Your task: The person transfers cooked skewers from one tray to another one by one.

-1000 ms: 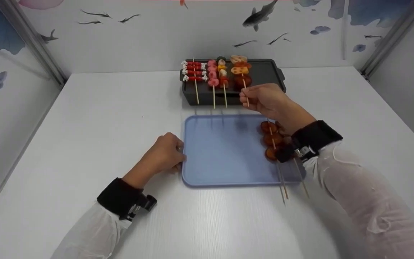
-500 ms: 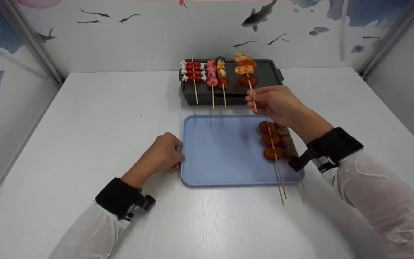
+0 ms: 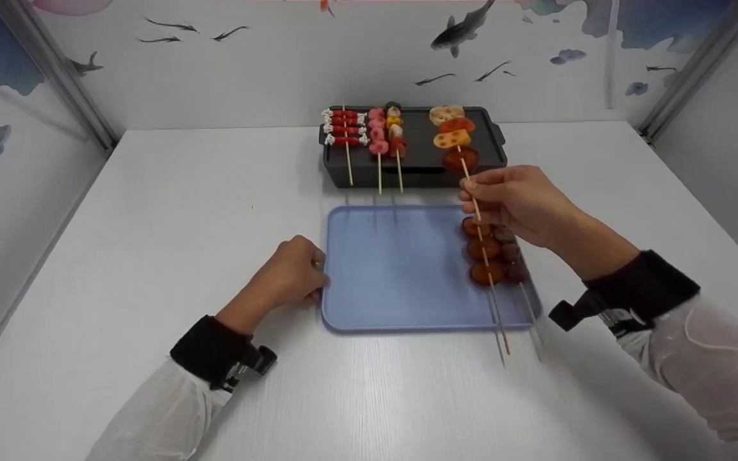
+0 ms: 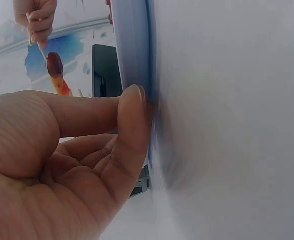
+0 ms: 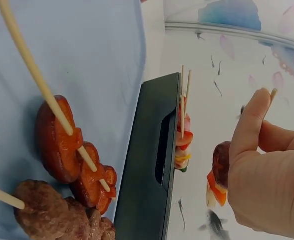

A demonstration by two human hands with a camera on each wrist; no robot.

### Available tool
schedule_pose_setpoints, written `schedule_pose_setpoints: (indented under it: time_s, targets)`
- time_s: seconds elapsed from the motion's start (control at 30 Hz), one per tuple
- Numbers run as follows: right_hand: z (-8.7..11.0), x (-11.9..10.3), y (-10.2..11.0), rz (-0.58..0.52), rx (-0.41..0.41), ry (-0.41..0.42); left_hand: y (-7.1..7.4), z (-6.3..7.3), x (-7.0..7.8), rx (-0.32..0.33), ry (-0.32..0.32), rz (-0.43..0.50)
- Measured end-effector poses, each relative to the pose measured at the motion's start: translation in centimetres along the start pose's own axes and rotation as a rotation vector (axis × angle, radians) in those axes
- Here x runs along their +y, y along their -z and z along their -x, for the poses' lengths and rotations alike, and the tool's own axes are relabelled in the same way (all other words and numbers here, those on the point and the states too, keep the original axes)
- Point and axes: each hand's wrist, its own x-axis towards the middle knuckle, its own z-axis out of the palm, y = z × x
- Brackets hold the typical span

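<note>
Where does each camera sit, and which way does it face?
Head: worn on the head, facing forward and down over the blue tray and black grill; shows left hand and right hand.
Left wrist: worn there, facing past the left hand's fingers at the tray's edge; the right hand shows beyond.
Right wrist: worn there, facing across skewers on the tray toward the grill; the right hand shows.
Shared: head and left wrist both show the held skewer.

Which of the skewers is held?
The wooden skewer with orange, yellow and brown pieces, held in the right hand; the others lie on the black rectangular grill or blue rectangular tray.
</note>
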Motion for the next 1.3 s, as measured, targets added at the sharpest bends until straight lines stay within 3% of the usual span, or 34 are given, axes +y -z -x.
schedule_pose_setpoints:
  time_s: [0.2,0.33,0.57,0.73,1.3]
  targets:
    - [1.9,1.2,0.1,0.027,-0.028,-0.031,-0.1,-0.2,-0.1,-0.008,0.042,0.003]
    - [3.3,2.0,-0.2,0.082,-0.052,-0.037,0.3,1.3,1.3,-0.013,0.022,-0.013]
    - [5.7,3.8,-1.0,0.170,-0.105,-0.035,0.6,2.2,2.0,-0.005,-0.017,-0.007]
    - [7.0,5.2,-1.3,0.207,-0.130,-0.044,1.0,4.0,3.8,-0.008,-0.016,0.010]
    - [7.9,7.3,-1.3,0.221,-0.180,-0.128,1.1,4.4,4.1,0.004,-0.017,0.014]
